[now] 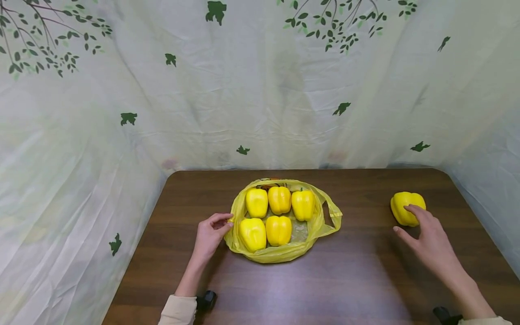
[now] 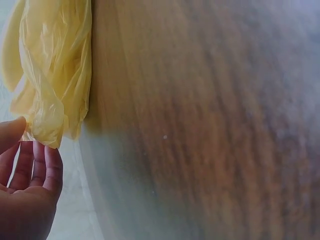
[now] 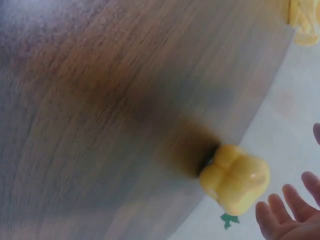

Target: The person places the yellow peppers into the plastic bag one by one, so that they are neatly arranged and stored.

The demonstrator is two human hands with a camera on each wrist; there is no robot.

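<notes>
A yellow plastic bag (image 1: 280,256) lies spread open on the table, with several yellow bell peppers (image 1: 279,230) inside it. My left hand (image 1: 210,234) pinches the bag's left edge between thumb and fingers; the left wrist view shows the gathered plastic (image 2: 47,120) at the fingertips. On the right of the table sits a lone yellow bell pepper (image 1: 407,207). Over its near right side reaches my right hand (image 1: 432,241), thumb and fingers spread apart. In the right wrist view, the fingers (image 3: 295,205) appear beside that pepper (image 3: 235,180) with a gap between them.
The brown wooden table (image 1: 349,280) has rounded far corners. Behind it and at both sides hangs a pale cloth (image 1: 260,90) printed with green leaves and branches. A loop handle of the bag (image 1: 335,215) sticks out to the right. Dark bands circle both wrists.
</notes>
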